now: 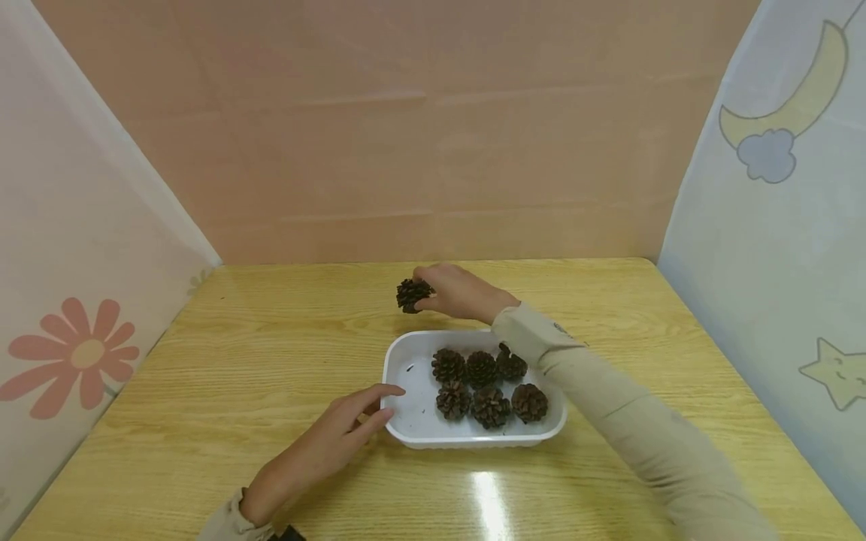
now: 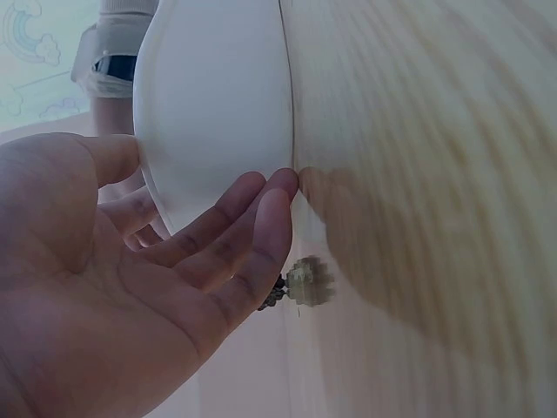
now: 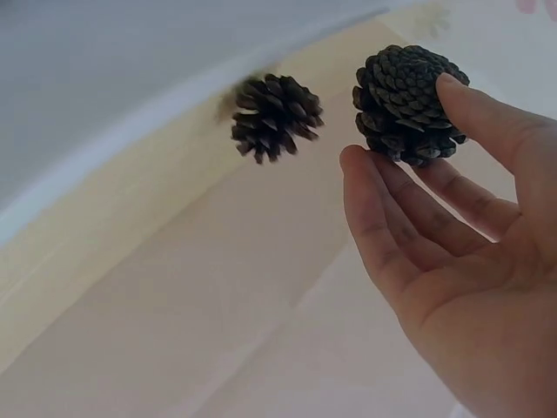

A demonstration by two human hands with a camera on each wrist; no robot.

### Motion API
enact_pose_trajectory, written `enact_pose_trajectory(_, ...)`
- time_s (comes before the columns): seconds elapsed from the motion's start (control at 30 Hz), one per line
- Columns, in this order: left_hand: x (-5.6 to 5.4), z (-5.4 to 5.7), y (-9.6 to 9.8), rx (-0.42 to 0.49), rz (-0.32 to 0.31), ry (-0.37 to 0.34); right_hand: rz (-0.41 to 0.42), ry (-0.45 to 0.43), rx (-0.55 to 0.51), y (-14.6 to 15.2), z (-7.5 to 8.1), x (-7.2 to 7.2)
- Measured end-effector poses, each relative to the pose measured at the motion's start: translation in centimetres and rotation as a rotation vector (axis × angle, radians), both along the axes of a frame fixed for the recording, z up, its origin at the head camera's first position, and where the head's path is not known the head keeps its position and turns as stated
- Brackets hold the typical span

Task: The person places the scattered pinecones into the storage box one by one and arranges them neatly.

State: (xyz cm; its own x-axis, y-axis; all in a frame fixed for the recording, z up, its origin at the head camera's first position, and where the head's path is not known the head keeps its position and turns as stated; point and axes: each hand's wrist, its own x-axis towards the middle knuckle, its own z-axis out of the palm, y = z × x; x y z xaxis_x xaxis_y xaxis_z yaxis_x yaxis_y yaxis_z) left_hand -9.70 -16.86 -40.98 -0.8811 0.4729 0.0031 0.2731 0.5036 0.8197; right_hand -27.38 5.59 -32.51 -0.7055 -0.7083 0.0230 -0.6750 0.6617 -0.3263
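Note:
A white plastic tray (image 1: 409, 427) holds several brown pine cones (image 1: 490, 408), gathered toward its middle and right. My left hand (image 1: 331, 432) grips the tray's left end, thumb and index finger at the rim. In the left wrist view its other fingers (image 2: 248, 187) curl against the outer wall near the tabletop. Beyond the tray's far rim, my right hand (image 1: 463, 291) holds a pine cone (image 3: 405, 100) between thumb and fingertips. Another pine cone (image 3: 277, 117) appears beside the held one in the right wrist view, just past the fingertips.
Light wood tabletop (image 1: 271, 338) surrounds the tray. A plain pinkish backdrop (image 1: 433, 165) rises at the far edge. Printed side panels stand left and right, one with a red flower (image 1: 71, 357), the other with a moon (image 1: 805, 98). Small dark bits lie in the tray.

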Motion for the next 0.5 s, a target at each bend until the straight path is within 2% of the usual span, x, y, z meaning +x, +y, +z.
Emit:
enact_pose_trajectory(0.23, 0.0, 0.1, -0.1, -0.007, 0.016, 0.018, 0.015, 0.058, -0.046, 1.4, 1.4, 1.6)
enact_pose_trajectory(0.5, 0.0, 0.3, -0.2, -0.006, 0.008, 0.017, 0.065, 0.077, -0.056, 2.4, 1.3, 4.5)
